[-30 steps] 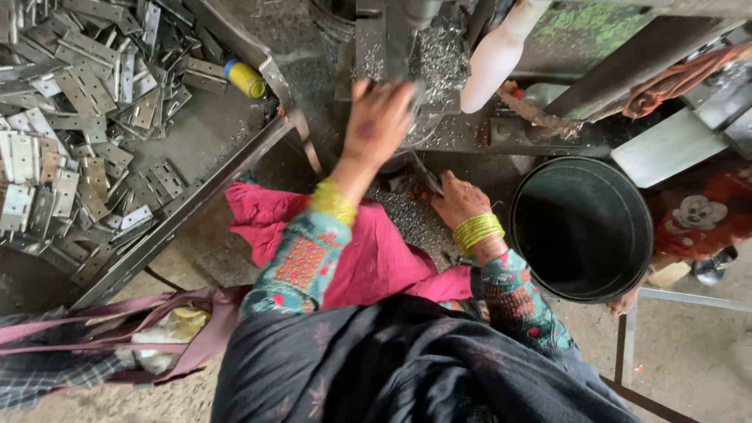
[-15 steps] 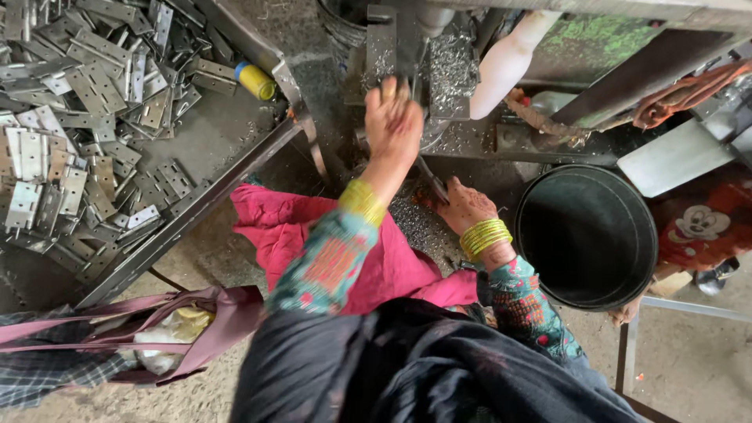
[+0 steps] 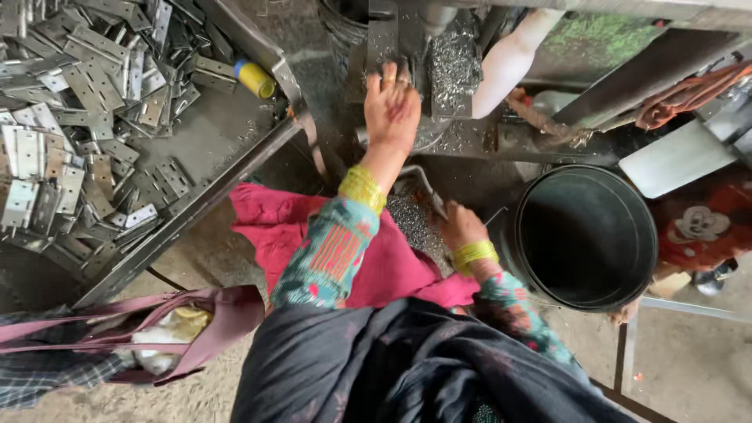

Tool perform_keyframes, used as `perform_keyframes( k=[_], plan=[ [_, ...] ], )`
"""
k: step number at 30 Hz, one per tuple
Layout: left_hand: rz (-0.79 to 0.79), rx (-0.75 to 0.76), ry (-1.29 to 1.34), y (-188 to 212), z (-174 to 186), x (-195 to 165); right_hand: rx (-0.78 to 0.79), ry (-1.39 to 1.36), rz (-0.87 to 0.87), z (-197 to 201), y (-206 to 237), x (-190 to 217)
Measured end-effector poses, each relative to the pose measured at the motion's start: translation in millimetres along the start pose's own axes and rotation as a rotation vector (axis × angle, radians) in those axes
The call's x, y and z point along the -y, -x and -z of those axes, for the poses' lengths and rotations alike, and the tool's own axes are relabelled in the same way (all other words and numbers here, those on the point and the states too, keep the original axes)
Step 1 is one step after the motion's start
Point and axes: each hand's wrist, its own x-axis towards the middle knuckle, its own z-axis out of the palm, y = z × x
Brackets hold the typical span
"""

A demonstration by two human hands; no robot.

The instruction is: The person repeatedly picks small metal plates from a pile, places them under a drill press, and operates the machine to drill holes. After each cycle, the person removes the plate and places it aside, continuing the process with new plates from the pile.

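Left hand spread on the machine; right hand (grip unclear) beside the bucket rim.

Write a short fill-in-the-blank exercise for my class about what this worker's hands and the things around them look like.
1. The left hand reaches up to the machine, while the right hand stays ____ down.
2. The bangles on both wrists are ____.
3. The pile of metal hinges lies to the person's ____.
4. The round bucket at the right is ____ in colour.

Missing words: lower; yellow; left; black
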Motion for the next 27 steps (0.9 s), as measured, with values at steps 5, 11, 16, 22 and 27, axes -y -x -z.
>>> perform_keyframes(
  k=[5,11,16,22,27],
  plan=[
    [0.048,0.136,0.037,-4.7,2.9,4.2,0.01,-0.031,-0.015,-2.1,2.3,2.9],
    [0.099,0.2,0.087,-27.4,9.3,7.9,-0.065,-0.005,0.028,-15.3,8.1,-0.1],
    [0.091,0.112,0.114,-51.2,20.3,2.5,0.036,0.051,-0.007,-9.3,0.9,-8.9],
    [0.139,-0.168,0.153,-24.2,39.8,5.5,-0.048,-0.073,-0.023,-29.5,10.2,0.6],
    [0.371,-0.076,0.592,76.6,56.7,78.8,0.116,-0.025,-0.172,-22.5,17.1,-8.8]
  ],
)
